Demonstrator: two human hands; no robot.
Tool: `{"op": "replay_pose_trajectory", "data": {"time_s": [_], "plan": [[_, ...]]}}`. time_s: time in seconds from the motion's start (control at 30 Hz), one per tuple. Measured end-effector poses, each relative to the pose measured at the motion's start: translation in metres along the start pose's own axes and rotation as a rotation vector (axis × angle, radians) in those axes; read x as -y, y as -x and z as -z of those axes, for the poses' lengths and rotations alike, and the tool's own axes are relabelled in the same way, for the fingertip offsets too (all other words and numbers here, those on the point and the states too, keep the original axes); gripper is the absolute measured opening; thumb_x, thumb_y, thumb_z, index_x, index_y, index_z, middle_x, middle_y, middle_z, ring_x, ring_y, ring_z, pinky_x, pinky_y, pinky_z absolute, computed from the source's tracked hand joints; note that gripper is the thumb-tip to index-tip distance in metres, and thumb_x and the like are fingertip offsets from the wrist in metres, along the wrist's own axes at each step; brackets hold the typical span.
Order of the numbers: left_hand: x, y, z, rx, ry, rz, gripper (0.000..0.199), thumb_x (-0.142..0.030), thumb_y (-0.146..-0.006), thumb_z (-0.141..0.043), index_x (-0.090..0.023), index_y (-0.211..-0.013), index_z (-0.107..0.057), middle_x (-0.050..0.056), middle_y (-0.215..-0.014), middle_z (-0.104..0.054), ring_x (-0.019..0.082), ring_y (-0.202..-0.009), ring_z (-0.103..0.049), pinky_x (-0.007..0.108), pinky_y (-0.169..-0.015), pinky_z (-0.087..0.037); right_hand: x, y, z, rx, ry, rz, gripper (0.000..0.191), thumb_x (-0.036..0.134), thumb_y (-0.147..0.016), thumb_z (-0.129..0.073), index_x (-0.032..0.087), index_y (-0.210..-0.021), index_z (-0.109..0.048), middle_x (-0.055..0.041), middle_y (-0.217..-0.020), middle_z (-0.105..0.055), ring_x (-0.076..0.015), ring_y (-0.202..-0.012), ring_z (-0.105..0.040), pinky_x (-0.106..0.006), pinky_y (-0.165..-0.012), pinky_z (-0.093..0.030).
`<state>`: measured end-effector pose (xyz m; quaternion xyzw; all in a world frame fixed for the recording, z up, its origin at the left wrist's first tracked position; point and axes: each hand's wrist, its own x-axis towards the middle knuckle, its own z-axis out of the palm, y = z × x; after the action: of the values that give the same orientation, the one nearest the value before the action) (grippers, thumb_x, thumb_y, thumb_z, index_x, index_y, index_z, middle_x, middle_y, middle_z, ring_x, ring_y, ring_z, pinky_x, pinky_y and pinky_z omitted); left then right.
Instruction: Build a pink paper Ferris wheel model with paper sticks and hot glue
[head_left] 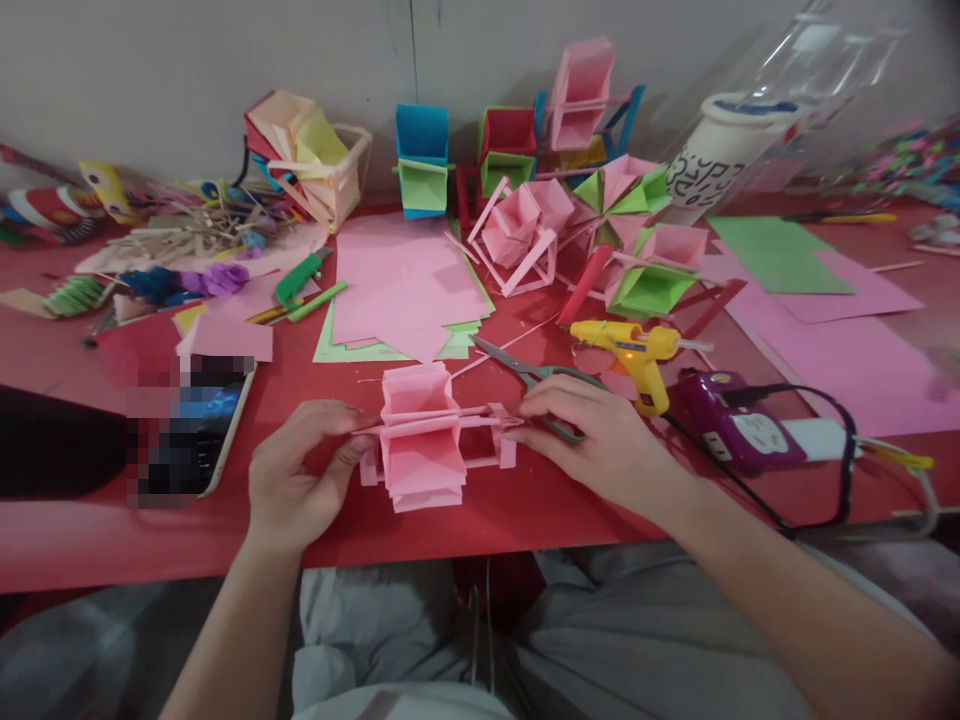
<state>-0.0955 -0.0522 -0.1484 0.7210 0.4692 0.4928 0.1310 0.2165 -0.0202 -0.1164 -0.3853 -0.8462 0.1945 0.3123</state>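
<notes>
A pink folded-paper wheel [424,450] on a small pink paper frame stands near the table's front edge. My left hand [304,475] pinches its left side with thumb and forefinger. On the opposite side, the fingertips of my right hand [589,430] close on the frame's right end. Grey scissors [517,365] lie just behind, partly hidden under my right hand. A yellow glue gun [634,350] with a small orange light rests to the right. Behind the wheel is a stack of pink and green paper [409,290].
Several finished paper wheels [424,160] line the wall. A phone [202,430] and black object [60,445] are at left, beyond them a green cutter [300,280] and craft scraps. A purple power adapter [739,420] with cables and pink sheets [862,370] occupy the right.
</notes>
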Motion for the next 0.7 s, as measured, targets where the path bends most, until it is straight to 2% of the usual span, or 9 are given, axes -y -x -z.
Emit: {"op": "replay_pose_trajectory", "data": {"time_s": [0.1,0.23,0.43,0.7], "plan": [[0.0005,0.0001,-0.0002,-0.002,0.004,-0.005,0.016,-0.011,-0.087,-0.068,-0.025,-0.095,-0.068,0.003,-0.090,-0.073,0.020,-0.088,-0.068,0.034,-0.079,-0.056,-0.0005,-0.0002,0.0015,0.018,0.002,0.018,0.002,0.021,-0.095,-0.065,0.020,-0.096,-0.066,-0.0061,-0.094,-0.070,-0.0192,-0.089,-0.067,-0.032,-0.081,-0.054],[0.0020,0.0010,0.0001,0.000,0.010,0.012,0.017,-0.013,-0.087,-0.068,-0.027,-0.097,-0.068,0.003,-0.092,-0.073,0.021,-0.088,-0.068,0.036,-0.079,-0.056,-0.0018,0.0007,0.0031,0.041,0.018,0.027,0.007,0.017,-0.098,-0.059,0.019,-0.099,-0.066,-0.0071,-0.099,-0.070,-0.0194,-0.094,-0.067,-0.032,-0.085,-0.054],[0.0003,-0.0002,-0.0005,-0.004,-0.021,0.019,0.011,-0.015,-0.087,-0.068,-0.025,-0.092,-0.067,0.002,-0.090,-0.074,0.020,-0.087,-0.069,0.033,-0.079,-0.056,-0.0017,0.0012,0.0045,0.066,0.033,0.039,0.008,0.017,-0.098,-0.058,0.019,-0.098,-0.065,-0.0065,-0.098,-0.070,-0.0187,-0.094,-0.065,-0.031,-0.086,-0.052],[0.0005,-0.0012,-0.0005,-0.003,-0.012,0.021,0.014,-0.013,-0.086,-0.068,-0.026,-0.092,-0.067,0.002,-0.091,-0.075,0.020,-0.088,-0.070,0.032,-0.081,-0.056,-0.0036,0.0009,0.0070,0.075,0.008,0.007,0.006,0.018,-0.098,-0.059,0.020,-0.098,-0.065,-0.0055,-0.099,-0.070,-0.0183,-0.096,-0.065,-0.031,-0.088,-0.050]]}}
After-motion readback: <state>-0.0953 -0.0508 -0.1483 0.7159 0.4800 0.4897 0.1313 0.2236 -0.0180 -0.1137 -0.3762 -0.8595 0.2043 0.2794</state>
